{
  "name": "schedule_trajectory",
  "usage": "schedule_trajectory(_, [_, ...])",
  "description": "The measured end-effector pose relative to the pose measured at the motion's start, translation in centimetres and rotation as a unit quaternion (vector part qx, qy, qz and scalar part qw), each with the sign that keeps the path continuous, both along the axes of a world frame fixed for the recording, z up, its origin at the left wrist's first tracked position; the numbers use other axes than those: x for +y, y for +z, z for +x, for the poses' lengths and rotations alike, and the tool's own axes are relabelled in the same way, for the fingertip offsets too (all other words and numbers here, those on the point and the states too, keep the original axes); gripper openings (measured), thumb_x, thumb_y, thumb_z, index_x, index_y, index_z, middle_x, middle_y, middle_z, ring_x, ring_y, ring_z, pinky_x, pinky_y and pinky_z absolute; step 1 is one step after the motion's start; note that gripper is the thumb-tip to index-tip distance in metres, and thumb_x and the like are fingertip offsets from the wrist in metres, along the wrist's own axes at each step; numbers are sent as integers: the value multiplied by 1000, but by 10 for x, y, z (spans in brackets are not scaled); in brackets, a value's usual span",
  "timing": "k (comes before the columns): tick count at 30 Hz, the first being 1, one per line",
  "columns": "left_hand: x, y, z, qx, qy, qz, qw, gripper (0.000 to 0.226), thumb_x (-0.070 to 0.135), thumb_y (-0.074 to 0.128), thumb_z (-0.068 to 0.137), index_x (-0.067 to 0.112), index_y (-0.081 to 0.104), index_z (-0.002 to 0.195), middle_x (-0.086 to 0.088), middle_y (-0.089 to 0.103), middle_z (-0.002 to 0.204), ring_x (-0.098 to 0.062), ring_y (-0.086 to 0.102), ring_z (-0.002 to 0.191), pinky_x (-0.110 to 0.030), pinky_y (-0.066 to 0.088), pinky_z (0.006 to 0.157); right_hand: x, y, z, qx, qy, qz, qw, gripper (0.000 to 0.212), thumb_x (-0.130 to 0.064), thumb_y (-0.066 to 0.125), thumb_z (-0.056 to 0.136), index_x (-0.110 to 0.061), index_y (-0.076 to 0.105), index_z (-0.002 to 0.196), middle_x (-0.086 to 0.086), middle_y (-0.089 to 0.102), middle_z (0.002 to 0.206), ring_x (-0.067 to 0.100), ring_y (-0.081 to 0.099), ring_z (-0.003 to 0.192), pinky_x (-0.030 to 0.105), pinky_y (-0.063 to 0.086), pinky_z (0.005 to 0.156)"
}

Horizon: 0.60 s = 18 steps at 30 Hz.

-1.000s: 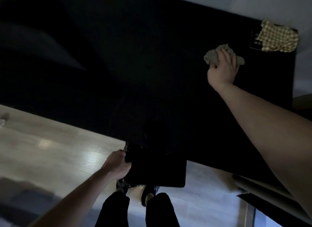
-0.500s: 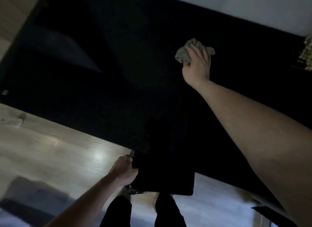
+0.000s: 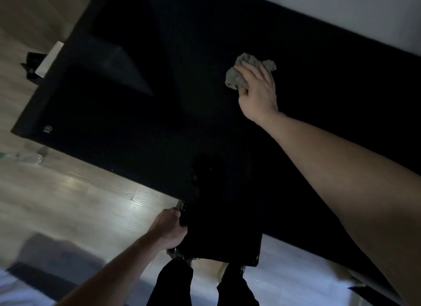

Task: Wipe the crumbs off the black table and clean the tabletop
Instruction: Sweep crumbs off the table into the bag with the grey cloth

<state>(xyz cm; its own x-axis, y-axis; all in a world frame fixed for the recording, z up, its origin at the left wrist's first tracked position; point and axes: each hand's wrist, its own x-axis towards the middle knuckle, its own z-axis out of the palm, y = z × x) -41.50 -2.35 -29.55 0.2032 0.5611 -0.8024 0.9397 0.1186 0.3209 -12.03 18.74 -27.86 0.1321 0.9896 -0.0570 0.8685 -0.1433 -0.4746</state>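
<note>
Head view: right hand (image 3: 257, 91) is pressing a crumpled grey rag (image 3: 241, 74) onto the black table (image 3: 141, 123), far side near the wall, fingers curling over it and thumb tucking under. Left hand (image 3: 169, 228) is gripping the edge of a black tray (image 3: 223, 239) (contents too dark to read) at the table's near edge, above dark-trousered legs (image 3: 170, 285). Wood floor (image 3: 68, 203) is showing left.

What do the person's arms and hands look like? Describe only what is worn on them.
Both forearms are bare: no sleeve shows on either arm up to the picture's edge. The left hand and the right hand wear no gloves. No watch, ring or bracelet is visible, though the dim light could hide small items.
</note>
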Motion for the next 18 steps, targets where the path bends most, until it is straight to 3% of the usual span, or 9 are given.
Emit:
schedule_trajectory(3, [7,3,-9,4,0,-1,1000,28,27,55,87,19,46,61,1,56,70,-21,58,70,-24,39,57,-28,2,-1,7,47,9,999,56,-12,49,101,-28,47,155,-6,41,163,25,23,157,47,17,130])
schedule_trajectory(7, [14,4,-16,-16,-9,-10,1000,28,26,55,84,17,46,59,4,55,60,-13,54,56,-19,32,45,-84,5,-7,13,38,17,999,60,-8,55,96,-30,51,152,-9,44,161,25,27,156,45,18,130])
schedule_trajectory(14, [15,9,-12,-19,-30,-11,999,26,24,54,84,19,45,60,5,55,62,-10,52,56,-18,33,46,-196,3,-28,68,47,6,997,64,-1,56,93,-29,53,150,-11,45,160,23,33,155,51,27,126])
schedule_trajectory(18, [3,9,-15,-13,-12,-18,1000,25,26,55,80,17,47,57,4,57,58,-11,54,53,-20,33,44,-266,10,-67,111,17,0,994,54,-3,51,97,-28,61,144,-13,51,155,17,29,156,47,27,128])
